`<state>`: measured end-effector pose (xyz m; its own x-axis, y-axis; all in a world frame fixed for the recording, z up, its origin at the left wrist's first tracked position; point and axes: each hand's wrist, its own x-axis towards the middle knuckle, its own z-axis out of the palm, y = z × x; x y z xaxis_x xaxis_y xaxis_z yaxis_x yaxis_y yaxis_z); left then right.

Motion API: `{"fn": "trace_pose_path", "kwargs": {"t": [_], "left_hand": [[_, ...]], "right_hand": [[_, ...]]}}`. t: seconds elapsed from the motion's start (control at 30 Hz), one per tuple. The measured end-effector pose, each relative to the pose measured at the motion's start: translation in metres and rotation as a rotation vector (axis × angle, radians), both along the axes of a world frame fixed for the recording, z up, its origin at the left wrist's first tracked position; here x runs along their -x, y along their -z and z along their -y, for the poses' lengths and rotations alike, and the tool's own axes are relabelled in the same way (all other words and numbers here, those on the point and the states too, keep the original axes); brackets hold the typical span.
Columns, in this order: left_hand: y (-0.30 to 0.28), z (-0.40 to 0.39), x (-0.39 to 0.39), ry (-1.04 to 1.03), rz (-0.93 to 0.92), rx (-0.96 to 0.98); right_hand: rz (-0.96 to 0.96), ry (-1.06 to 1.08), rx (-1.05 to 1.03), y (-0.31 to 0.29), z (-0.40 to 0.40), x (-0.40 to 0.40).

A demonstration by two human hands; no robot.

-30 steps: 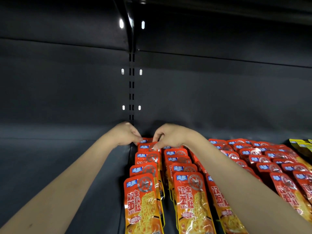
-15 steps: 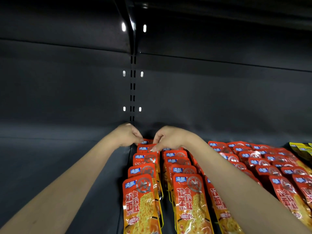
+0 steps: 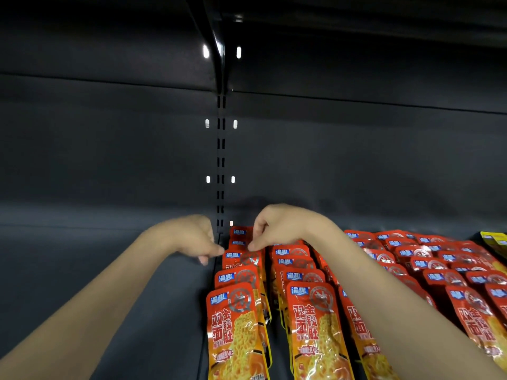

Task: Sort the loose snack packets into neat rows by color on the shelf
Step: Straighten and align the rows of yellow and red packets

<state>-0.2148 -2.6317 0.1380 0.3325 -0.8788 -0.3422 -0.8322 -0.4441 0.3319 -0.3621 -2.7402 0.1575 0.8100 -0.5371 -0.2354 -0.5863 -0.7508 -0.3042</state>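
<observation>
A: Hands first. What did you log?

B: Left hand [image 3: 196, 238] lay at the far left end of the leftmost row, fingers curled, thumb and forefinger tip meeting at the left edge of a red packet [image 3: 241, 259] near the back. Whether it truly pinched the film, I could not tell. Right hand [image 3: 277, 226] sat at 3 o'clock of the left one, close beside it, fingers bent down, thumb tip on the top edge of the same packet, forefinger on the packet behind.

A: The packets themselves?

B: Glossy red-orange sachets, long and narrow, laid flat and overlapping like shingles, each one's top peeking out past the one in front. The leftmost row [image 3: 237, 311] ran from 6 o'clock toward the back panel [image 3: 109, 160] at 12. A second row [image 3: 310, 311] lay just beside it at 3 o'clock, with more red rows [image 3: 428, 267] further right, partly behind the right forearm.

A: Any print?

B: A blue tag with white characters at the top left corner, a grey round emblem beside it, then large red characters 双面金钱肚 over a picture of yellow tripe. Smaller lines were too blurred.

A: Anything else?

B: Yellow packets [image 3: 493, 241] at the far right edge. The dark shelf [image 3: 109, 283] lay left of the rows.
</observation>
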Motion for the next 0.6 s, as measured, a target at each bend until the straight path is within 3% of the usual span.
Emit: {"fn": "trace_pose_path", "kwargs": {"t": [0.23, 0.6], "left_hand": [[0.003, -0.014, 0.014, 0.144, -0.062, -0.080], [-0.001, -0.014, 0.017, 0.061, -0.218, 0.058]], "right_hand": [[0.007, -0.010, -0.013, 0.004, -0.004, 0.004], [0.077, 0.064, -0.079, 0.004, 0.003, 0.010]]}}
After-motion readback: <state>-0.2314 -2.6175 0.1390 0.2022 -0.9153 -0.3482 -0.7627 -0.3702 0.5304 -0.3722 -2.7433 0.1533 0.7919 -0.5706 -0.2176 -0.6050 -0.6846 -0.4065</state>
